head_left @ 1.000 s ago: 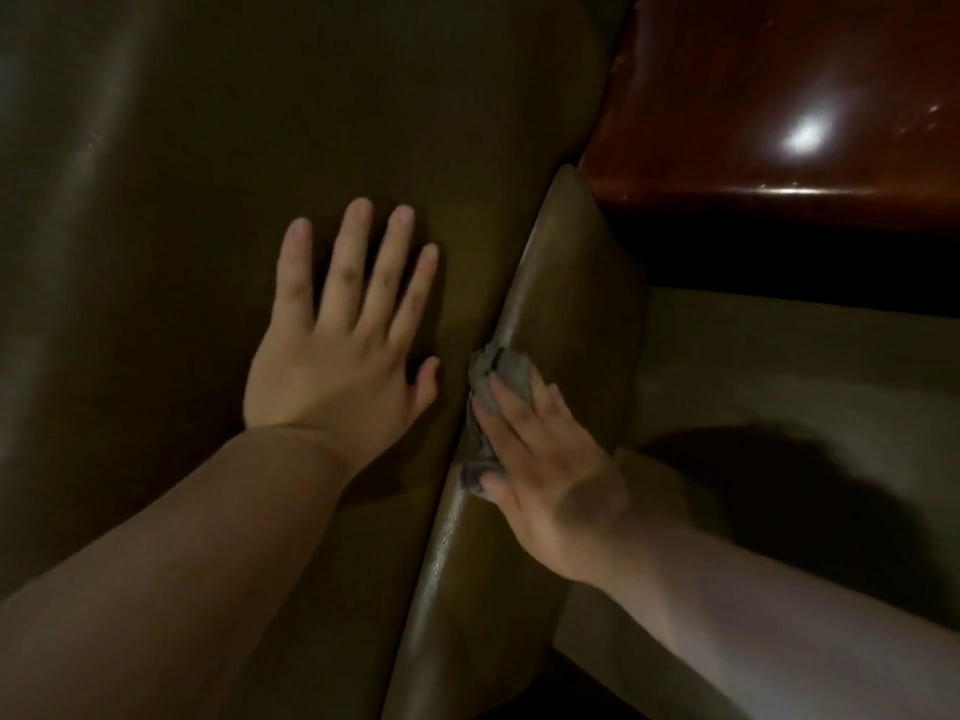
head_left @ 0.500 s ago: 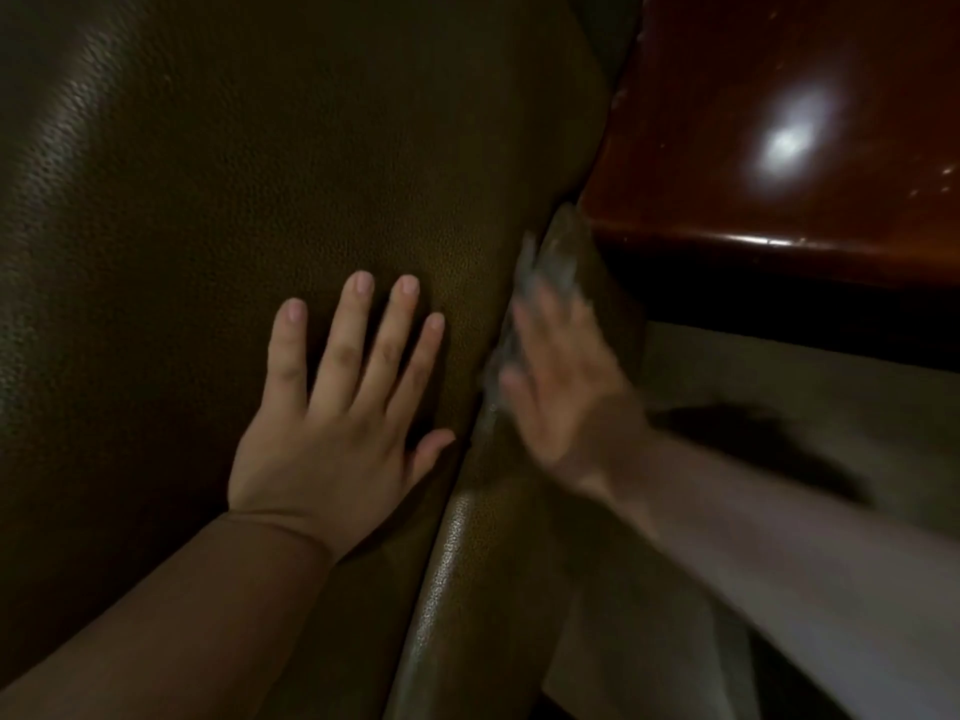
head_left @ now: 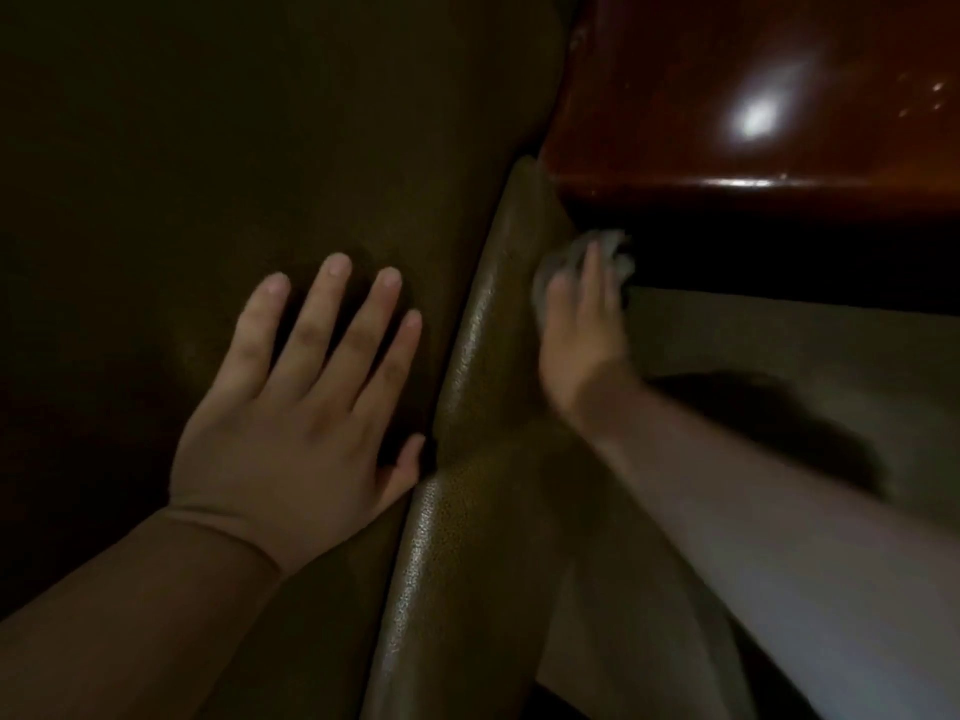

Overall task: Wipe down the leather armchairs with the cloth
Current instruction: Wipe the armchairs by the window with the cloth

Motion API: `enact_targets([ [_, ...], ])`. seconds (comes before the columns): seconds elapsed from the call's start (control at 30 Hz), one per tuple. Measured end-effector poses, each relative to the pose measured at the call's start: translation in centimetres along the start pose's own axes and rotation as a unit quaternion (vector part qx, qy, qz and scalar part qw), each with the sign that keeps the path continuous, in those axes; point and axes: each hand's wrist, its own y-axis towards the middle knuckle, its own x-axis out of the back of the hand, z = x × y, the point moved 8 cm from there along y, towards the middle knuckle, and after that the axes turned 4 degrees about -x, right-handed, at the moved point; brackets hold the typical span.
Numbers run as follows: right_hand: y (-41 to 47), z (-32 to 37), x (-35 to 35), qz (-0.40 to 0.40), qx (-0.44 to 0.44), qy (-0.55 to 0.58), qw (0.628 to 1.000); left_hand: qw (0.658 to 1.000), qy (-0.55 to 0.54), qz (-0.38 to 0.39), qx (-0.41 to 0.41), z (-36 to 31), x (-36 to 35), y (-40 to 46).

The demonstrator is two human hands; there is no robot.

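Observation:
A dark brown leather armchair (head_left: 249, 148) fills the left half of the view. Down its right side runs a raised, grained leather edge (head_left: 478, 366). My left hand (head_left: 291, 407) rests flat on the broad leather face, fingers spread and straight. My right hand (head_left: 582, 345) is blurred with motion and lies against the outer side of that edge near its top. Its fingers are stretched over a small grey cloth (head_left: 621, 259), pressing it to the leather. The cloth bunches out past the fingertips. My right thumb is hidden.
A glossy red-brown wooden surface (head_left: 779, 96) with a bright light reflection sits at the upper right, close to the top of the leather edge. Below it lie a dark gap and a beige floor (head_left: 805, 345), where my arm casts a shadow.
My right hand has slid the cloth up along the leather edge and over to its outer right side. My left hand has stayed flat on the leather.

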Motion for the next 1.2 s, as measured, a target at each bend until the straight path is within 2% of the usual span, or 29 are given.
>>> enact_targets([
  [0.03, 2.2, -0.2, 0.7, -0.033, -0.057, 0.038, 0.997, 1.0, -0.006, 0.001, 0.0, -0.1, -0.1, 0.0],
  [0.1, 2.4, -0.4, 0.2, -0.026, -0.102, 0.068, 0.992, 1.0, -0.012, -0.001, -0.001, -0.3, -0.3, 0.1],
  [0.17, -2.8, 0.0, -1.0, 0.018, -0.051, 0.021, 0.998, 1.0, -0.008, -0.001, 0.0, -0.5, -0.4, 0.2],
  [0.23, -8.5, -0.6, -2.4, 0.119, -0.014, -0.018, 0.993, 1.0, -0.001, 0.002, 0.005, -0.6, -0.5, 0.2],
  [0.3, -9.3, -2.2, -2.8, 0.162, 0.008, -0.036, 0.986, 1.0, 0.004, 0.005, 0.011, -0.7, -0.6, 0.3],
  [0.37, -4.6, -2.6, -1.7, 0.104, 0.012, -0.003, 0.995, 1.0, 0.003, 0.002, 0.017, -0.7, -0.7, 0.4],
  [0.43, 1.5, -3.2, -0.2, 0.026, -0.045, 0.038, 0.998, 1.0, -0.001, 0.001, 0.022, -0.8, -0.8, 0.5],
  [0.5, 3.5, -3.1, 0.4, -0.027, -0.068, 0.065, 0.995, 1.0, -0.002, -0.001, 0.028, -0.8, -0.9, 0.4],
  [0.53, 2.6, -3.2, 0.1, -0.028, -0.072, 0.078, 0.994, 1.0, 0.0, -0.002, 0.03, -0.8, -0.9, 0.4],
  [0.6, -2.1, -4.1, -1.5, 0.026, -0.083, 0.101, 0.991, 0.999, 0.001, -0.005, 0.036, -0.9, -0.9, 0.3],
  [0.67, -6.5, -4.8, -2.6, 0.092, -0.062, 0.081, 0.99, 0.999, 0.002, -0.009, 0.041, -1.0, -0.9, 0.3],
  [0.7, -6.3, -5.5, -2.3, 0.096, -0.042, 0.063, 0.993, 0.999, 0.004, -0.01, 0.043, -1.1, -0.9, 0.3],
  [0.77, -1.6, -6.5, -1.1, 0.069, -0.031, 0.026, 0.997, 0.999, 0.006, -0.01, 0.044, -1.2, -1.2, 0.3],
  [0.83, 4.6, -7.5, 0.0, 0.041, -0.094, 0.008, 0.995, 0.999, 0.008, -0.011, 0.04, -1.4, -1.4, 0.3],
  [0.9, 6.9, -8.4, 0.0, 0.026, -0.172, 0.046, 0.984, 0.999, 0.008, -0.016, 0.038, -1.5, -1.5, 0.3],
  [0.93, 6.1, -8.4, -0.4, 0.028, -0.174, 0.088, 0.98, 0.999, 0.007, -0.02, 0.041, -1.5, -1.5, 0.3],
  [1.0, 0.6, -8.6, -1.8, 0.036, -0.13, 0.134, 0.982, 0.999, 0.0, -0.027, 0.045, -1.5, -1.4, 0.3],
  [1.1, -11.2, -8.1, -4.4, 0.112, -0.052, 0.065, 0.99, 0.999, -0.002, -0.029, 0.043, -1.5, -1.4, 0.5],
  [1.13, -12.8, -8.0, -4.7, 0.135, -0.041, 0.049, 0.989, 0.999, 0.002, -0.028, 0.045, -1.5, -1.4, 0.4],
  [1.2, -10.6, -8.3, -3.8, 0.116, -0.006, 0.031, 0.993, 0.999, 0.008, -0.026, 0.043, -1.6, -1.4, 0.3],
])
